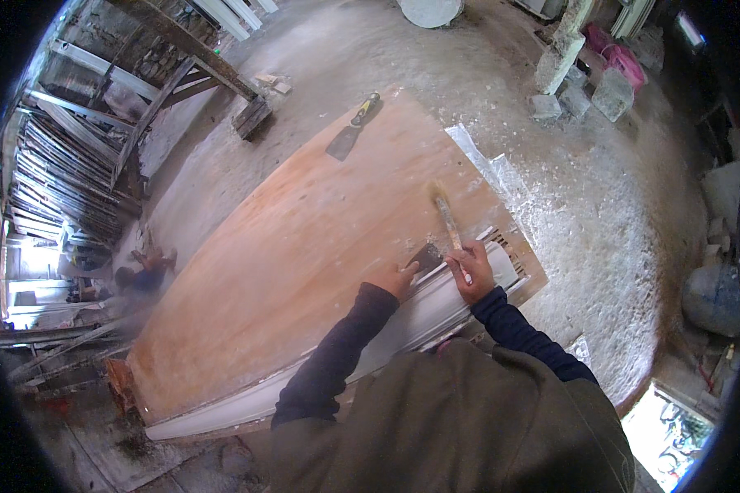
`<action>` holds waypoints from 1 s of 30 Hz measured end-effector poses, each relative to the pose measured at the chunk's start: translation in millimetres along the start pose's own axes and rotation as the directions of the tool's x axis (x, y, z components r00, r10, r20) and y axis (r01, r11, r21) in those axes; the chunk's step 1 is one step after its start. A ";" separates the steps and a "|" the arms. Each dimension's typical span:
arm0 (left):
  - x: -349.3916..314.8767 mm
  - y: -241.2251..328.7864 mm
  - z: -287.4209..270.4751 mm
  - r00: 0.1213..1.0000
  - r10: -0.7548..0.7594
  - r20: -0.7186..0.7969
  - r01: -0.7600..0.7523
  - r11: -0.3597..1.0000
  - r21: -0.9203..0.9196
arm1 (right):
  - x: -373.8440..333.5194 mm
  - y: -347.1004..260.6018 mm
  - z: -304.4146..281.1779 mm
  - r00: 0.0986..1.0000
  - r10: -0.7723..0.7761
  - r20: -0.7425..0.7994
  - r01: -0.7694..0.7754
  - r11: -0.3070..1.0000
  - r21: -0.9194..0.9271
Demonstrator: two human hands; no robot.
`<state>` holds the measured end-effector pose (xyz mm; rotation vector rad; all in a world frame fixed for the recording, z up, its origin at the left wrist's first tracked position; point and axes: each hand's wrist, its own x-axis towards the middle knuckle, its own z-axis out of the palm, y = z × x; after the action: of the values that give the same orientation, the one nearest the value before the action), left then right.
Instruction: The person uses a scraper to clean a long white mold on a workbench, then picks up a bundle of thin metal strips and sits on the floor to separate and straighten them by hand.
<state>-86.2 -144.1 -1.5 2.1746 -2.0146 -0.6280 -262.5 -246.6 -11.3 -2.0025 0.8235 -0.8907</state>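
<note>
My left hand [393,279] is closed on a small dark flat scraper [426,258], held against the long white moulding [415,311]. Just to its right, my right hand [471,269] grips the handle of a paint brush [449,223]. The brush points away from me, its pale bristles over the wooden board. The moulding has a ridged profile and lies along the near edge of the board [288,238]. White crumbs are scattered by the scraper. A putty knife [355,126] with a yellow and black handle lies near the board's far edge.
White-splashed floor [600,263] spreads to the right. Broken blocks [612,94] and a pink bag [625,64] sit at the far right. A wooden post [252,117] stands beyond the board. Stacked strips [66,177] fill a rack at left, near another person [148,267].
</note>
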 end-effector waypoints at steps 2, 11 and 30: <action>-0.6 1.0 -15.2 0.980 -0.086 0.181 0.086 0.996 0.005 | -2.3 8.8 -0.3 1.000 -0.012 -0.015 0.011 1.000 -0.018; 40.2 -1.7 48.0 0.998 -0.014 -0.054 0.009 0.996 -0.092 | -3.2 1.5 2.0 0.999 -0.016 -0.039 0.015 0.999 -0.039; -203.7 -95.7 -44.1 0.728 -0.685 0.042 0.626 0.638 -0.449 | 20.8 -29.5 117.1 0.797 -0.342 0.498 0.324 0.938 0.124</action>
<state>12.3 56.6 49.9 2.5142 -0.8182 -0.8684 -150.0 -203.3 -33.1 -2.2451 0.1496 -0.4954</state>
